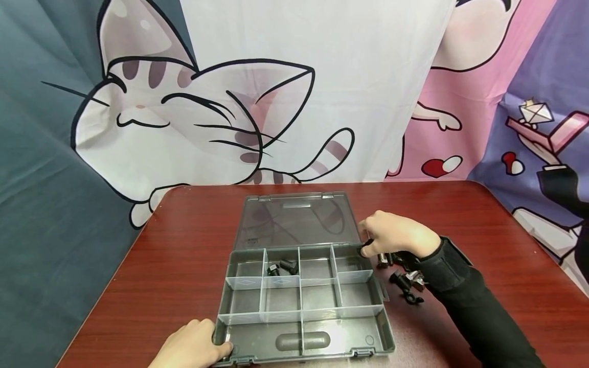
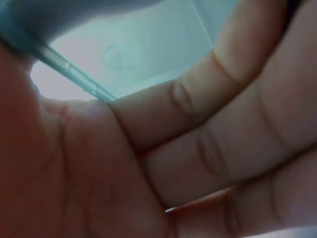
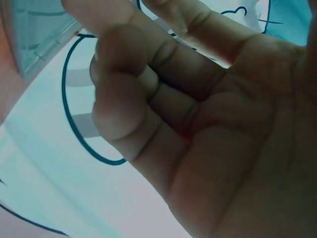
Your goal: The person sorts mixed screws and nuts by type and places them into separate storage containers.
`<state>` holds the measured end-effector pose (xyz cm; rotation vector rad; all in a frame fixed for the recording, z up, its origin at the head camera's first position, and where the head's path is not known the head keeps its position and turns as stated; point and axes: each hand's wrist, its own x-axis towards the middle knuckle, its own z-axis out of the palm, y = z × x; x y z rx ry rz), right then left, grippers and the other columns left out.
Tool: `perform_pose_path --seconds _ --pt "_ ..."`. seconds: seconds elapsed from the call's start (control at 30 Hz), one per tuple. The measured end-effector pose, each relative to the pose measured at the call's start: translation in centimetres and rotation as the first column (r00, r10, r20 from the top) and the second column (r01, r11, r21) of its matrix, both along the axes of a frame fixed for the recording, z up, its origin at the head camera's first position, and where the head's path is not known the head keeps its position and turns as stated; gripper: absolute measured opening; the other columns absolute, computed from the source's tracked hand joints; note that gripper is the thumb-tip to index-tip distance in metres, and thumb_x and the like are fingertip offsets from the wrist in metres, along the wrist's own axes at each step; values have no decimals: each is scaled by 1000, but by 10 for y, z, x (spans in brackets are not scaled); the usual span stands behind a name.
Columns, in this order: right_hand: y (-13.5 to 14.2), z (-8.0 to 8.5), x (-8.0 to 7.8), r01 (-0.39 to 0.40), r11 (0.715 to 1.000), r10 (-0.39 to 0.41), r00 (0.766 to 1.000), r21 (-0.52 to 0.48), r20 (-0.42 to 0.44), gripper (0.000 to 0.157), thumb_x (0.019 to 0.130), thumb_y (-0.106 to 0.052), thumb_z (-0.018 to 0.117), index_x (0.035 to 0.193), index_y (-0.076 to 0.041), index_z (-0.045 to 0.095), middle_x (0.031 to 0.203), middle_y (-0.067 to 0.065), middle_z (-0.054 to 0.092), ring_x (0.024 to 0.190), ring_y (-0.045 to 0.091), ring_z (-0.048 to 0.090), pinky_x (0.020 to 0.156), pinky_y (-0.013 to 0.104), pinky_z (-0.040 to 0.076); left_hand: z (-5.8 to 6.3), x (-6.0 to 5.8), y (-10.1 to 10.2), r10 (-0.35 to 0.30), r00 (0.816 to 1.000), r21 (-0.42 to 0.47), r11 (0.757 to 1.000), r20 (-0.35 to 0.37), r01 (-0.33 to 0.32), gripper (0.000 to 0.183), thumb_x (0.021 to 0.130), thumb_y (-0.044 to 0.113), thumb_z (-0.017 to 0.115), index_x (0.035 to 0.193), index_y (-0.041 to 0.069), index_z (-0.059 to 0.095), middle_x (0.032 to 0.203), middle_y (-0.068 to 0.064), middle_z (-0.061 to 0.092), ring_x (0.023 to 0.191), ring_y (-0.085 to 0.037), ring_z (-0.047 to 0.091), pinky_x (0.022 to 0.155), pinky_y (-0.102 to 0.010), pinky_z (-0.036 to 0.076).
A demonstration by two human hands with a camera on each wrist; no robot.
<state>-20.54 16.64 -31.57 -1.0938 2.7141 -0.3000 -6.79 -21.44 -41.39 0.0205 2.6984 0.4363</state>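
A grey transparent organizer box lies with its lid folded back. My left hand grips the front left corner, thumb over the rim; in the left wrist view, the fingers curve around below it. At the back right corner, my right hand pinches a small black part, mostly hidden between thumb and fingertips; I cannot tell its kind. The right wrist view shows the other fingers curled toward the palm. Black bolts and a nut lie in a back compartment.
Right of the box, partly under the right sleeve, is a loose pile of black and metallic hardware. Everything sits on a reddish-brown table. Behind its far edge hangs a cloth printed with a cartoon cat.
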Motion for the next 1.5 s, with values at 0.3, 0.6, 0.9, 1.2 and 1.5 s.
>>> perform_pose_path --seconds 0.3,0.6,0.9,1.2,1.5 --pt "-21 7 -5 -16 1000 16 1000 21 11 13 70 -19 69 76 -9 62 62 -6 49 54 8 43 54 26 40 0 -1 0 -5 1000 6 1000 -3 5 40 70 43 70 71 5 55 64 -3 49 58 -22 50 55 -45 41" --pt "-45 4 -6 -50 999 50 999 4 -12 11 68 -17 67 72 -11 59 62 -8 50 53 7 43 54 25 40 0 0 1 -3 1000 1 1000 -2 3 40 70 42 70 70 5 55 64 -3 49 57 -21 49 55 -44 41" --pt "-67 3 -6 -46 999 46 999 20 -16 12 72 -17 69 73 -12 58 63 -6 49 54 9 42 55 26 39 0 -3 1 7 999 -5 1000 51 -7 43 70 45 70 73 4 56 66 -4 50 58 -23 50 56 -45 41" --pt "-83 -1 -6 -51 998 52 998 47 -24 18 71 -18 71 70 -12 54 60 -6 44 53 10 39 54 26 35 0 -2 0 -3 1000 -12 1000 20 3 41 70 44 70 71 5 55 65 -4 50 57 -23 49 55 -45 41" --pt "-103 -2 -3 -89 993 90 996 71 -10 23 74 -19 70 67 -14 49 59 -6 35 51 9 31 53 25 28 0 -3 1 -9 1000 -12 1000 12 10 42 69 44 70 72 5 56 65 -3 50 57 -22 49 55 -44 41"
